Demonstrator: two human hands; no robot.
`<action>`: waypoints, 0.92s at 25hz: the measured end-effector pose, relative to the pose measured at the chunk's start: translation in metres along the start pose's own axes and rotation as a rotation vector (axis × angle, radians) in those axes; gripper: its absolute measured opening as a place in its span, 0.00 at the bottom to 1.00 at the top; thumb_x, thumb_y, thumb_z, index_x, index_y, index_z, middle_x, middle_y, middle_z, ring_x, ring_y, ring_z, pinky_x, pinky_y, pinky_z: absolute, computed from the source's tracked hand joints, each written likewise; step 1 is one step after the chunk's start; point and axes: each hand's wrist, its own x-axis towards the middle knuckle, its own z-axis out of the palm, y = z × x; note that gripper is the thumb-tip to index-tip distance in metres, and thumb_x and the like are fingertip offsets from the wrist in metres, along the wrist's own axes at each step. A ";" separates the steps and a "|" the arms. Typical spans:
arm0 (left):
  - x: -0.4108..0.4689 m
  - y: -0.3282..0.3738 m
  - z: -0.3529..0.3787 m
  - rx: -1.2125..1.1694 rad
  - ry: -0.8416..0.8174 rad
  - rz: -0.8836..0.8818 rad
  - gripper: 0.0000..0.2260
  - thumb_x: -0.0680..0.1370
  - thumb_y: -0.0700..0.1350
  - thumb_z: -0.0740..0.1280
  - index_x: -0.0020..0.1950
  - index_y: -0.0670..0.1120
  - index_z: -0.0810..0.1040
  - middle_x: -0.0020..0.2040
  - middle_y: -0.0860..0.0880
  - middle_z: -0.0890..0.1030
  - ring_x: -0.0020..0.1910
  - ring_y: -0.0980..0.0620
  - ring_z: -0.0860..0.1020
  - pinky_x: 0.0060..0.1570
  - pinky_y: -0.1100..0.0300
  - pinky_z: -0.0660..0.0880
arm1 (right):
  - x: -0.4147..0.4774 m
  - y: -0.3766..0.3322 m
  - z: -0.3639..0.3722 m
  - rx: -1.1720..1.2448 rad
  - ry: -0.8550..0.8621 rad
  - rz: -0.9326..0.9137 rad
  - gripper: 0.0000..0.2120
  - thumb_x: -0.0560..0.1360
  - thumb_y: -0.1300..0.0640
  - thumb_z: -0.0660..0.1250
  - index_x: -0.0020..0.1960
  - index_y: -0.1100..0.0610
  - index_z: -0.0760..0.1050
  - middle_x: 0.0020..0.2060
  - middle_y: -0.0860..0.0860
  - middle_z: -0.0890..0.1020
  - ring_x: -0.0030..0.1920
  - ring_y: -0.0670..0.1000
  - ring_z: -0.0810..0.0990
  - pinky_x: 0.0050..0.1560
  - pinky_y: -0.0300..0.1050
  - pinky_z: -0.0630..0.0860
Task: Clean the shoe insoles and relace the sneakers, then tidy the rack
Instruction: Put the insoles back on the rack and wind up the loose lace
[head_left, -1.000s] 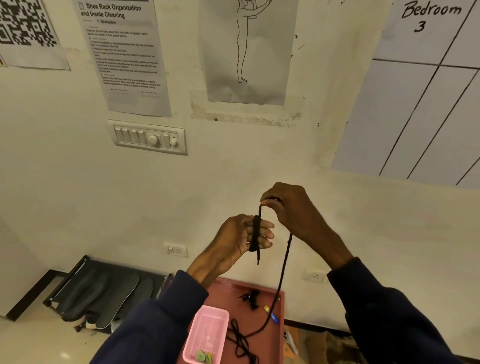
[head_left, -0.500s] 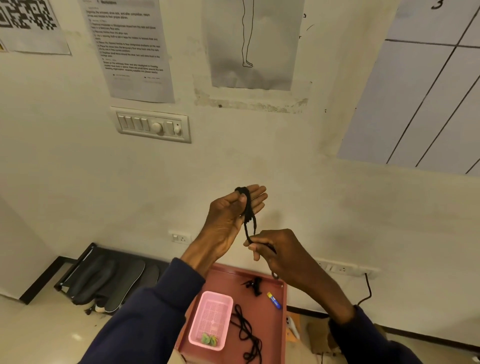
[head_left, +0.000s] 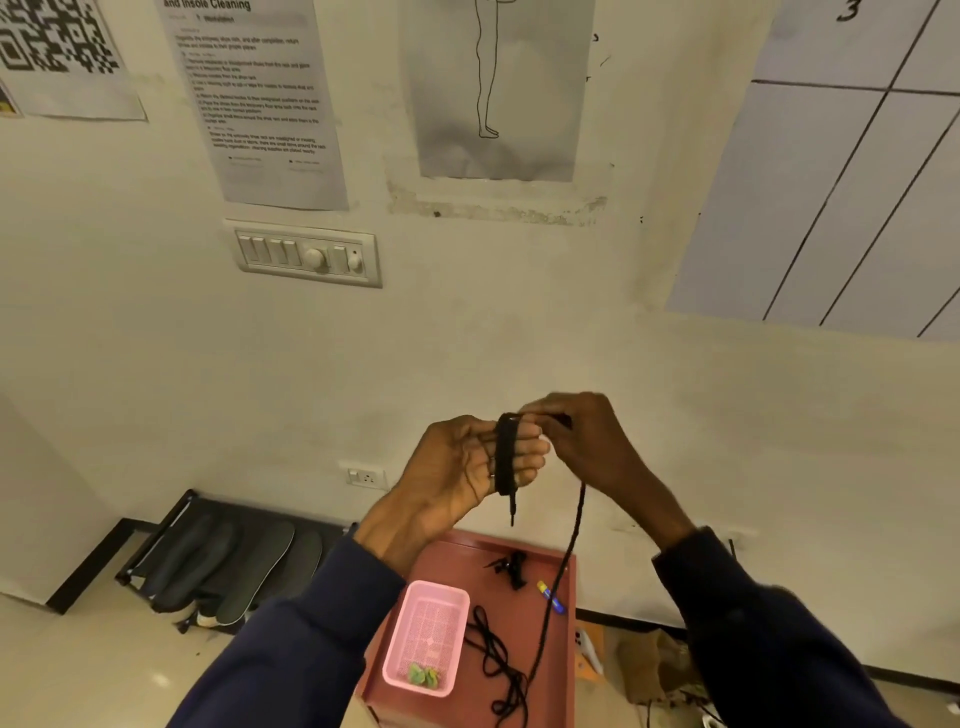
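Observation:
A black shoelace (head_left: 505, 453) is coiled in several turns around the straight fingers of my left hand (head_left: 457, 467), raised in front of the wall. My right hand (head_left: 582, 441) pinches the lace at the top of the coil, just right of my left fingertips. From there the free length (head_left: 563, 566) hangs down to the red tabletop (head_left: 524, 613), and a short end dangles below the coil. Dark insoles (head_left: 260, 566) lean on the black shoe rack (head_left: 156, 540) by the floor at the left.
On the red table lie a pink basket (head_left: 431, 634) holding a green item, a loose tangle of black lace (head_left: 498, 660), a small black bundle (head_left: 511, 566) and a blue-yellow pen (head_left: 550, 596). Switch plate and papers hang on the wall. Clutter sits on the floor right of the table.
My right hand went from above the coil down below it and back up to its top, laying another turn of lace around my left fingers. The view tilted down slightly.

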 end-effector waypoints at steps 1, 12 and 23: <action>-0.002 0.002 -0.001 -0.119 -0.030 0.029 0.21 0.83 0.39 0.53 0.54 0.30 0.83 0.53 0.32 0.84 0.47 0.39 0.86 0.49 0.49 0.84 | -0.014 0.001 0.011 0.049 -0.042 0.039 0.11 0.76 0.65 0.66 0.39 0.54 0.83 0.35 0.45 0.84 0.35 0.45 0.82 0.40 0.44 0.76; 0.011 -0.015 -0.020 0.351 0.209 0.374 0.15 0.86 0.36 0.55 0.64 0.28 0.76 0.61 0.32 0.81 0.57 0.39 0.84 0.56 0.56 0.82 | -0.061 -0.057 0.009 -0.104 -0.259 -0.074 0.09 0.80 0.61 0.65 0.44 0.57 0.82 0.37 0.48 0.81 0.37 0.45 0.78 0.39 0.42 0.74; -0.024 -0.021 -0.003 -0.182 -0.035 0.105 0.17 0.81 0.36 0.57 0.57 0.28 0.81 0.60 0.28 0.80 0.58 0.31 0.82 0.63 0.41 0.76 | -0.046 -0.018 0.020 0.176 -0.081 0.122 0.18 0.74 0.66 0.65 0.37 0.46 0.84 0.30 0.40 0.83 0.32 0.40 0.80 0.37 0.40 0.75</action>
